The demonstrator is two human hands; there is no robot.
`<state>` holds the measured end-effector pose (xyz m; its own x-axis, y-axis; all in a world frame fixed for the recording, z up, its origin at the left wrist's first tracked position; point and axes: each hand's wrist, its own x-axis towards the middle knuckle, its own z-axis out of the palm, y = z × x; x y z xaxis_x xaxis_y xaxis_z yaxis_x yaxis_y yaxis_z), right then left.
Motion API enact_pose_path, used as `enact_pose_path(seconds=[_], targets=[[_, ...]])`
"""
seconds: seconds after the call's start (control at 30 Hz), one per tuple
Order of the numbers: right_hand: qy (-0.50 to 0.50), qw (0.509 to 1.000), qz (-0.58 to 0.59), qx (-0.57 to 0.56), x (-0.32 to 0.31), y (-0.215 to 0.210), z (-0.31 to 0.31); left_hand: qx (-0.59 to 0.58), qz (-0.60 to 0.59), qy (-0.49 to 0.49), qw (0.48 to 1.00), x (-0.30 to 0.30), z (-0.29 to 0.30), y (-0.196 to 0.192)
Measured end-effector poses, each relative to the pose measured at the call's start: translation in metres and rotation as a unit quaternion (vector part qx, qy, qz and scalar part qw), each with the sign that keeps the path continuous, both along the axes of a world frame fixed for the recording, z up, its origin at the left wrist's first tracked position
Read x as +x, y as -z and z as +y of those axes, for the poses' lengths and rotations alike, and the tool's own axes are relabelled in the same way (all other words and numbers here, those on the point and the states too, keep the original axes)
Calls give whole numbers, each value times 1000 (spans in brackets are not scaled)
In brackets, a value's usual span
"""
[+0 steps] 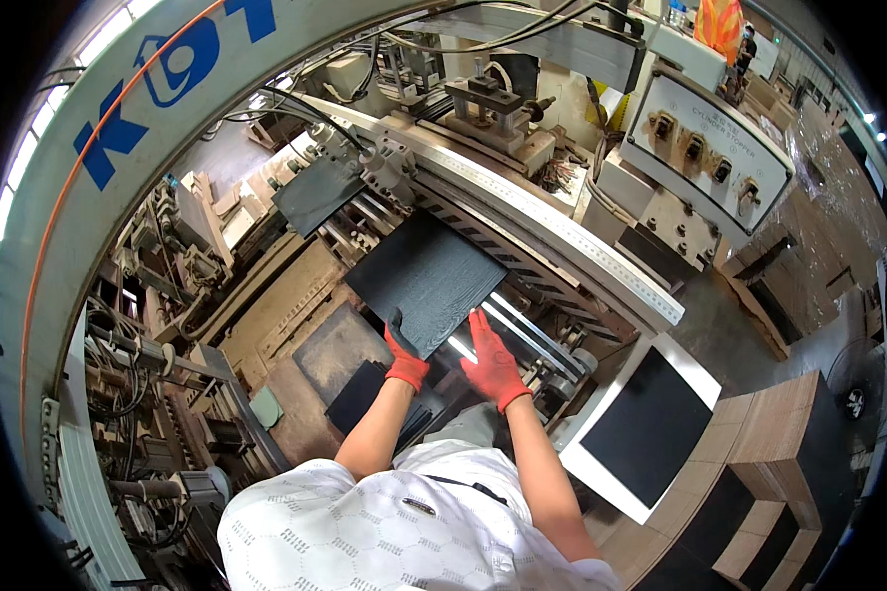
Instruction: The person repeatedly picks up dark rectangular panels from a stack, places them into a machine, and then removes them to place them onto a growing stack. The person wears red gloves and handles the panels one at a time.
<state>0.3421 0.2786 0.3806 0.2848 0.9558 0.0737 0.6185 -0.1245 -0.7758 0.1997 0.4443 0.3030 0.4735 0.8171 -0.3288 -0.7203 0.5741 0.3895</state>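
A black wood-grained panel (429,271) lies tilted across the metal rails of a machine in front of me. My left hand (404,360), in a red glove with dark fingertips, grips the panel's near left corner, its thumb on top and the other fingers hidden beneath. At the panel's near right edge is my right hand (493,362), also red-gloved. Its fingers stretch out flat along that edge and touch it. Farther along the machine, another dark panel (320,194) sits under a clamp-like head (389,167).
Several dark panels (360,399) lie on a brown surface by my left forearm. To the right, a black panel rests on a white board (695,360), beside stacked wood-edged boards (759,433). A ruled metal beam (562,231) and a switch box (705,148) stand beyond the rails.
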Motion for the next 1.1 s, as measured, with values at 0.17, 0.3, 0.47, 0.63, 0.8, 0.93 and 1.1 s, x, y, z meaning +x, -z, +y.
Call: enact_pose_path(seconds=[0.17, 0.3, 0.47, 0.63, 0.8, 0.93, 1.1], targets=[[-10, 1000, -10, 10, -4, 2, 0, -6, -15, -22, 1000, -3, 3, 7], [6, 999, -46, 17, -2, 9, 1, 0, 3, -17, 1000, 1, 2, 1], [5, 999, -27, -32, -13, -8, 2, -6, 99, 32, 995, -20, 1, -1], [51, 988, -106, -100, -13, -7, -4, 48, 267, 143, 952, -21, -20, -6], [41, 986, -151, -61, -14, 14, -2, 74, 256, 161, 950, -28, -43, -23], [28, 983, -146, -104, -13, 6, -3, 116, 313, 158, 929, -35, -40, -25], [31, 982, -131, -129, -17, -3, -5, 99, 356, 135, 919, -32, -46, -41]])
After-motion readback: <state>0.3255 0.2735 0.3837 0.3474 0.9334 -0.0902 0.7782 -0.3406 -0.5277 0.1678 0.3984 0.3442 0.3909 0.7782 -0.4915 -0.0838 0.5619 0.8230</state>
